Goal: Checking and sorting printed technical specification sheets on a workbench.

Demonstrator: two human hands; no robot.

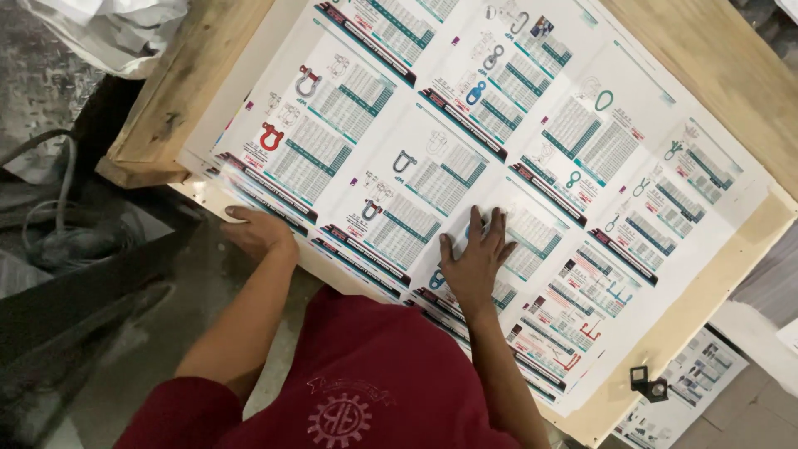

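A large printed sheet (465, 141) with tables and small pictures of metal hooks and shackles lies on a wooden table (706, 50). My right hand (475, 254) rests flat on the sheet near its front edge, fingers spread. At the near left corner of the stack my left hand (258, 233) holds the sheet's edge, with the fingers curled over it. Both arms reach out from a dark red shirt.
A small black magnifier (649, 384) stands on the table's front right corner. More printed sheets (690, 391) lie lower right. Crumpled plastic (108, 29) sits at top left, and grey cables (58, 224) lie on the floor at left.
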